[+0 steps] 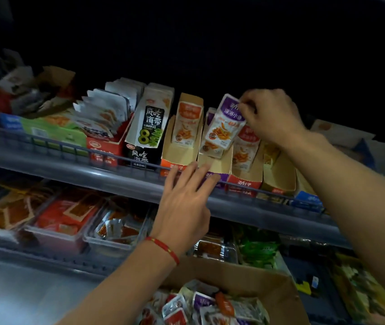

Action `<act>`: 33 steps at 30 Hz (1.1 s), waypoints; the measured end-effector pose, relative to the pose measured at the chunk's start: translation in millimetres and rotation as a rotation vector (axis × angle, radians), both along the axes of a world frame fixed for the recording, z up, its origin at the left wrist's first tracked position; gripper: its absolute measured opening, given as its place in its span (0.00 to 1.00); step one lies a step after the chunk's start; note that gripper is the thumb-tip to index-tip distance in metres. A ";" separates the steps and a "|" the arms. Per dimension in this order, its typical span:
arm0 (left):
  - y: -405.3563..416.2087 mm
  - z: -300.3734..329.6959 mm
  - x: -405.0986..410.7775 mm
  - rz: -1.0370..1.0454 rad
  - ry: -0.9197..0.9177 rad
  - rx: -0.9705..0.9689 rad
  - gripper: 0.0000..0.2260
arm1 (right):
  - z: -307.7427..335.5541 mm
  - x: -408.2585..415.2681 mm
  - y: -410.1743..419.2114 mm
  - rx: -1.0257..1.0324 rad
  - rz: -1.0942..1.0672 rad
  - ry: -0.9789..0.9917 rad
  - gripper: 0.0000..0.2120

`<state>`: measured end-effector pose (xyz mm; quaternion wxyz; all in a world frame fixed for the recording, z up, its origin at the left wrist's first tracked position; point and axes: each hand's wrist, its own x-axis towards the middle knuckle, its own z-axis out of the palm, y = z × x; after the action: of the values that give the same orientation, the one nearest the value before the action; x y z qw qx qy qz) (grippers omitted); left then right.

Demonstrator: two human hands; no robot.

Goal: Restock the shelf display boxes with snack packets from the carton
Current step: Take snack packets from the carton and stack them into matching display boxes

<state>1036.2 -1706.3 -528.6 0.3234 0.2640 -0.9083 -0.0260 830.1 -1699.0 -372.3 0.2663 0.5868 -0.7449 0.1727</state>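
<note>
Right of centre, our right hand (271, 113) pinches the purple-topped white snack packet (226, 122) above the purple cardboard display box (215, 165). Our left hand (185, 200), fingers spread, seemingly touches its blurred front.

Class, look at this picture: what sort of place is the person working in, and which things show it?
Most likely a small shop's snack aisle. Tiered shelves with a wire front rail hold branded display boxes of packets, and an open carton of loose snack packets sits below.
</note>
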 end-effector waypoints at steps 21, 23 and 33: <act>0.8 9.3 0.5 -0.021 0.035 0.126 0.33 | -22.8 -1.3 -63.9 0.273 -0.207 -0.006 0.11; 0.7 9.9 0.6 -0.023 0.034 0.128 0.34 | -22.7 -4.0 -67.0 0.242 -0.212 0.000 0.09; -0.7 9.0 -0.3 -0.034 0.025 0.132 0.32 | -31.1 -10.5 -69.2 0.137 -0.128 0.062 0.08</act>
<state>1035.9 -1707.0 -519.7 0.3163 0.2691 -0.9048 -0.0944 819.6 -1768.2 -403.4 0.2589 0.5599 -0.7824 0.0856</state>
